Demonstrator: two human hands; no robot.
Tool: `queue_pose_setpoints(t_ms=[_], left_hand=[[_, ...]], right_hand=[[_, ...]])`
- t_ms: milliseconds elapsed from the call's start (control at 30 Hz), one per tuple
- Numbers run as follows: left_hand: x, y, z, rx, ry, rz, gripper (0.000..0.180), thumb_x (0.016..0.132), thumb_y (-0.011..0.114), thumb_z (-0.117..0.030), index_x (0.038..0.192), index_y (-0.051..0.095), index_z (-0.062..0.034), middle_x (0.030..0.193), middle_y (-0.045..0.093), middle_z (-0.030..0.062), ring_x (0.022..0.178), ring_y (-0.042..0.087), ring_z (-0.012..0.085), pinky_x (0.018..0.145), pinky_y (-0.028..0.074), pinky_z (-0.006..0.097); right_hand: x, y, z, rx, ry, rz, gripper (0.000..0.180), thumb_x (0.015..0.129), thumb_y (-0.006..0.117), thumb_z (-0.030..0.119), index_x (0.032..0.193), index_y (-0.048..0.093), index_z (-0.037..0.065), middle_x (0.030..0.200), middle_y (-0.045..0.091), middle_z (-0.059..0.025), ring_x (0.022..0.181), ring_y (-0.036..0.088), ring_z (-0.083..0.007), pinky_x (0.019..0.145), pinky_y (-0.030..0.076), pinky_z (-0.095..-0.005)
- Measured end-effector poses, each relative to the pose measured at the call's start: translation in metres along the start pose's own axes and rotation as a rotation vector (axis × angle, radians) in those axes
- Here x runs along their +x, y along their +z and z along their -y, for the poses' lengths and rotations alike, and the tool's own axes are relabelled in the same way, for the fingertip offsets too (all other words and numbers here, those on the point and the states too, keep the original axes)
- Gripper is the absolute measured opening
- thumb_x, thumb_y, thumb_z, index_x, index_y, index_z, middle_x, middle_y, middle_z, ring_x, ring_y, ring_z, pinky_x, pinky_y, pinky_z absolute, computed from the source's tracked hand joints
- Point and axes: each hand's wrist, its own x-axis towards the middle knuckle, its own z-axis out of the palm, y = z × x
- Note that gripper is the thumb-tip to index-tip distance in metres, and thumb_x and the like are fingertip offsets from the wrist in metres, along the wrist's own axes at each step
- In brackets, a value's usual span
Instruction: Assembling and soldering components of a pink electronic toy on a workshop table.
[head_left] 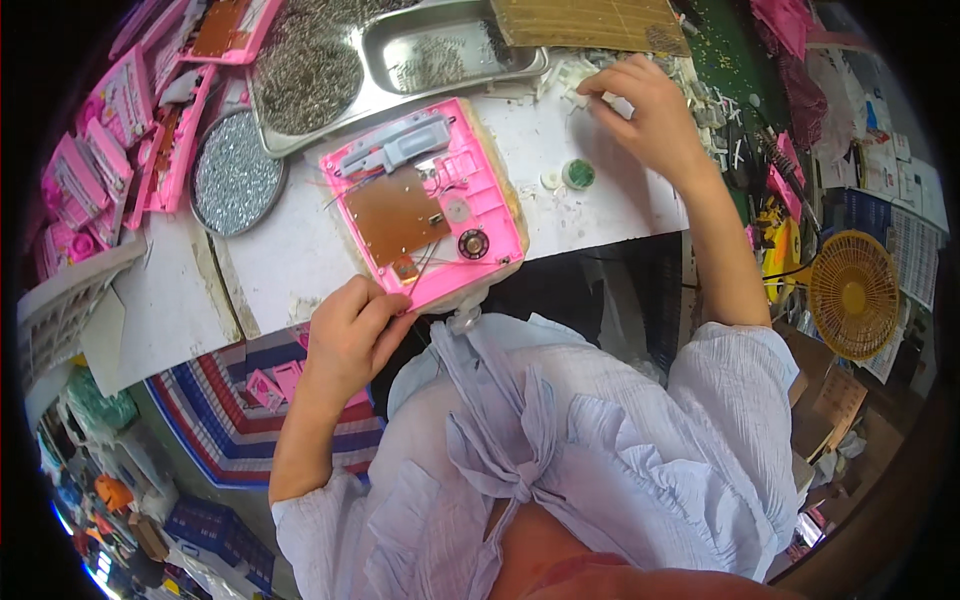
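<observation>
Pinching the near-left corner of the case (488,190) with the left hand (346,330); having it lying just ahead and rightward of that hand, closer than to the right hand (655,115), nearly square, showing no clear long axis. Farther off, curling the right hand narrowly beside white parts (572,75), impossible to tell whether holding any.

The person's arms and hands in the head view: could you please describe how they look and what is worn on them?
The left hand and right hand are ungloved, with no watch or bracelet visible. Both forearms are bare. The left sleeve and right sleeve are loose, pale bluish and crinkled, ending near the elbows.
</observation>
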Motion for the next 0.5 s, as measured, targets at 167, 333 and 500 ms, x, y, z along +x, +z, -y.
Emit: queue_pose_setpoints(t_ms=[167,333,500], left_hand=[[0.036,-0.039,-0.017,-0.045,-0.097,0.292,0.026,0.08,0.081,-0.011,0.102,0.069,-0.004,0.09,0.063,0.0131,0.081,0.066,0.0311,0.072,0.053,0.04],[0.123,-0.076,-0.002,-0.086,-0.068,0.214,0.014,0.088,0.073,-0.01,0.099,0.071,-0.0023,0.088,0.065,0.0121,0.078,0.065,0.0269,0.071,0.052,0.04],[0.224,-0.042,0.056,0.422,0.122,-0.061,0.012,0.091,0.069,-0.013,0.099,0.072,-0.0048,0.088,0.067,0.0145,0.082,0.066,0.0362,0.073,0.052,0.046]], right_hand=[[-0.005,0.014,-0.024,-0.203,0.019,0.094,0.025,0.079,0.075,0.006,0.104,0.072,0.008,0.101,0.065,-0.0072,0.103,0.059,-0.0307,0.089,0.051,-0.0417],[-0.008,0.006,-0.024,-0.047,0.058,0.017,0.026,0.08,0.077,0.008,0.105,0.073,0.007,0.103,0.068,-0.0084,0.103,0.06,-0.0313,0.088,0.05,-0.0414],[-0.016,-0.007,0.002,0.188,0.293,-0.122,0.024,0.085,0.077,0.014,0.107,0.071,0.005,0.093,0.068,-0.0093,0.084,0.063,-0.0263,0.077,0.053,-0.0365]])
